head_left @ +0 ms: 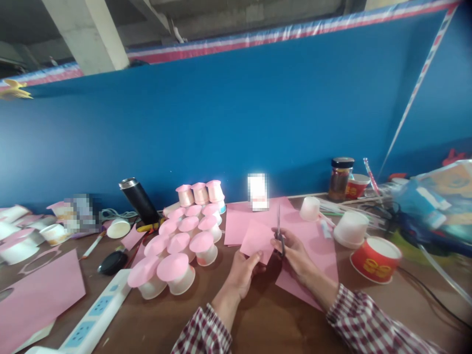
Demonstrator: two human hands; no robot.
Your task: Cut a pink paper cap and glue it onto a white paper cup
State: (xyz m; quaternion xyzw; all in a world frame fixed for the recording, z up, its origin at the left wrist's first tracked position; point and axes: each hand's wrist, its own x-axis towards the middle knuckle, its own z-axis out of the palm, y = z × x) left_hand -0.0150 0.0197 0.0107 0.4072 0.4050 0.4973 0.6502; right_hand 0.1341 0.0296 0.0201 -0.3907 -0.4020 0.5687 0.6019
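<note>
Against the blue wall, at my cluttered table [258,314], my left hand [241,273] pinches pink paper [256,238] while my right hand [295,250] grips scissors [279,228], mid-cut; next, steady snipping.

Both arms come in from the near edge, each in a long checked sleeve of dark red and white crossed with darker lines, a woven plaid like a flannel shirt. The left sleeve [204,332] ends at the wrist with a loose cuff, and the right sleeve [363,322] does too, its cuff folded a little wider. The left hand [243,273] and right hand [295,253] are bare: no gloves, rings or watch showing.
</note>
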